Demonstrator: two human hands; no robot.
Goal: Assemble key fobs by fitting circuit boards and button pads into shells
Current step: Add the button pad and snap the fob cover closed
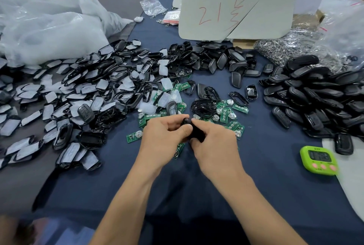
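Head camera looks down on a long table under a dark blue cloth [266, 166], nearly buried in parts. Bulging clear plastic sacks [49, 33] take up the far left corner, and a pale card with red writing [236, 10] leans at the back, probably marking the batch.

Left of centre spreads the widest heap: black shell frames with white protective film [65, 95], fanned out within easy reach. On the right a tidier mound of closed black fobs [313, 95] is stacked, which I take to be the finished pile, kept well apart from the loose stock. A smaller heap of bare black shell halves [216, 61] lies at the back middle, with a tangle of metal key rings [291, 45] behind it to the right.

Straight ahead of the person, nearest the hands, sits the scatter of green circuit boards [226, 114] mixed with translucent button pads [165, 96]; these small parts are placed closest since each fob needs one of each.

Both hands meet above that scatter. The left hand [163, 138] and right hand [214, 146] are closed together on one black fob shell [194, 132], thumbs on top and fingers curled beneath, a grip that suggests the halves are being pressed shut. Whether a board is already inside is hidden by the fingers.

A green digital timer [319, 158] lies at the right, near the cloth's edge, angled toward the worker.
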